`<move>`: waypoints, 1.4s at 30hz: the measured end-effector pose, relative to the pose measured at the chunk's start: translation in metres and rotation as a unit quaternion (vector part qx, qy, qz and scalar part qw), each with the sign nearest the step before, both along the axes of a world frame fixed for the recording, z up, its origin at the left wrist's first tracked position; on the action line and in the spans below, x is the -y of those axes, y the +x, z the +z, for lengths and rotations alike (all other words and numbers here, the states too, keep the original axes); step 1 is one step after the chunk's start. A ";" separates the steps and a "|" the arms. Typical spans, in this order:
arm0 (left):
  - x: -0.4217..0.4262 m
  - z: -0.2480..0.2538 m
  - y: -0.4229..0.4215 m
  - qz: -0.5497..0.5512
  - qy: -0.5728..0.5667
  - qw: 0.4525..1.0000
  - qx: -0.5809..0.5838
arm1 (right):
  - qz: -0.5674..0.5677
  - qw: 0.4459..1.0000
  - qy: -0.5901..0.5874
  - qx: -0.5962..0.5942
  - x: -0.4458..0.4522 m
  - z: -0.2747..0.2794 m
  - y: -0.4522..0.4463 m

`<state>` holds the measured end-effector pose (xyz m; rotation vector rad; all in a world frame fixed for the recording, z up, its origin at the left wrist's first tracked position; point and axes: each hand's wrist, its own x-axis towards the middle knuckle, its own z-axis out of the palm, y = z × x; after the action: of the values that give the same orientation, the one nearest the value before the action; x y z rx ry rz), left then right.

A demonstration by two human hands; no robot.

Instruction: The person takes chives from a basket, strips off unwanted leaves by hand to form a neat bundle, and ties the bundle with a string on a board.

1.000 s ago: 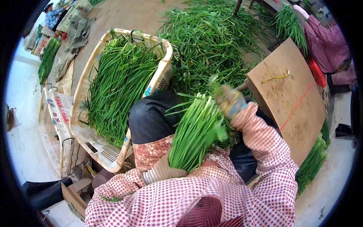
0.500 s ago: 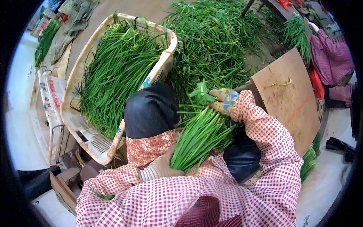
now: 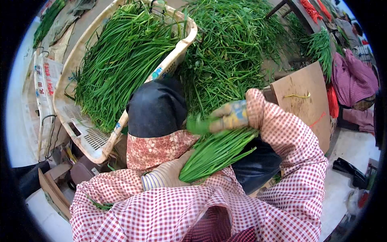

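My left hand (image 3: 171, 171), in a pale glove with a striped cuff, is wrapped round the lower end of a bunch of green chives (image 3: 217, 153) across my lap. Above the bunch's far end is my right hand (image 3: 230, 117), in a tan glove with a blue and yellow patterned cuff. Its fingers point left and are closed on some loose green leaves (image 3: 197, 126), blurred by motion. Left of my knee, a white plastic basket (image 3: 60, 97) holds a thick layer of chives (image 3: 125, 64).
A large heap of loose greens (image 3: 229, 52) covers the floor ahead. To the right stand a cardboard sheet (image 3: 302, 105) and a dark-legged bench (image 3: 296, 16) with red ties. A person in a purple garment (image 3: 352, 80) is at far right. Another white basket (image 3: 44, 101) stands far left.
My right hand has moved left and down across the bunch, with leaves at its fingertips. The bunch has tipped further to the right in my left hand. The view has shifted slightly.
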<state>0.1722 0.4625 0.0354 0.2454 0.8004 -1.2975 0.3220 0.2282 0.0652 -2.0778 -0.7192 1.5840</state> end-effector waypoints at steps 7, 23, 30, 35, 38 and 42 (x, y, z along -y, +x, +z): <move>0.000 0.017 0.017 0.118 -0.205 0.968 -0.086 | -0.206 0.963 0.134 0.112 0.004 -0.001 -0.025; -0.070 0.010 0.014 -0.275 0.008 0.809 0.520 | -0.593 0.759 0.235 0.130 0.015 -0.013 -0.062; -0.063 0.015 -0.001 -0.160 0.059 0.890 0.422 | -0.714 0.646 0.268 0.026 0.040 -0.015 -0.056; -0.061 0.026 -0.009 -0.083 0.079 0.943 0.312 | -0.749 0.613 0.245 0.043 0.099 0.016 -0.089; -0.055 0.025 -0.010 -0.068 0.110 0.926 0.355 | -0.638 0.739 0.160 0.145 0.067 0.024 -0.119; -0.061 0.010 -0.013 -0.106 0.128 0.883 0.440 | -0.521 0.793 0.139 0.284 0.024 -0.006 -0.139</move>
<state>0.1590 0.5239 0.0451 1.0744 0.1491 -1.1037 0.1835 0.2044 0.0590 -2.0847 0.1075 0.2233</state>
